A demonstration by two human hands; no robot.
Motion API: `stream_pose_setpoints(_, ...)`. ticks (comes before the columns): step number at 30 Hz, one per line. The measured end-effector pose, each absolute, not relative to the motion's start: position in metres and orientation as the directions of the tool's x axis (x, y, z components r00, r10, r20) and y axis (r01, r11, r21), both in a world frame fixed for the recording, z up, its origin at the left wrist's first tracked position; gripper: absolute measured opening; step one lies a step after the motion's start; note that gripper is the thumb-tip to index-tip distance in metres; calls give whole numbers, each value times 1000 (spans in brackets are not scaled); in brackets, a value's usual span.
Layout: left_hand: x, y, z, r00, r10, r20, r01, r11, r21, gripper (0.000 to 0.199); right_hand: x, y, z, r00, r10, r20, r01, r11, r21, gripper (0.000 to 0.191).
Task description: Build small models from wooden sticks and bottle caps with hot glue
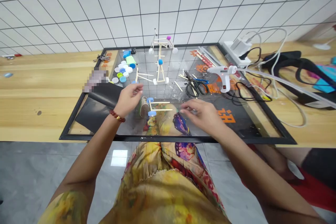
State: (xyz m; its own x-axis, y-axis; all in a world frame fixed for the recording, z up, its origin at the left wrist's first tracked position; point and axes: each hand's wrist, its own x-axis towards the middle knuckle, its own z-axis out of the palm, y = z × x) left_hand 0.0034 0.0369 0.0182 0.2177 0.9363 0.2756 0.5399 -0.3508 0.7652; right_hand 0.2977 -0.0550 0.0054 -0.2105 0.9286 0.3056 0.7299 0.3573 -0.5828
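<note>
Hovering with left hand (pixel 129 98) near the blue-capped stick frame (pixel 161 110), curling fingers inward; not making out any contact between thumb and forefinger. Poising right hand (pixel 201 112) near the open stick ends, bending fingers close together; not managing to tell contact with thumb. Seeing stick frame lying on the black-framed glass panel (pixel 162 139) between both hands. Noting white glue gun (pixel 224 77) and black scissors (pixel 194 83) beyond right hand, larger stick model (pixel 160 62) standing farther back.
</note>
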Motion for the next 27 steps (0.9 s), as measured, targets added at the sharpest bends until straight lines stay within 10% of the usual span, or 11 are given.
stream_pose_setpoints(8,51,57,20,495,862,110,680,-463,568,17,279,-18,-20,-285,931,229,711,366,-601,34)
stream_pose_setpoints(19,40,52,-6,354,890,288,533,-445,720,24,292,-28,-6,-57,899,435,653,363,-665,24)
stream_pose_setpoints(23,38,53,-1,225,927,301,452,-373,810,26,372,-13,18,473,761,445,798,-156,-582,31)
stream_pose_setpoints(27,39,52,1,184,933,310,390,-359,848,26,439,20,16,669,733,122,712,-586,-386,40)
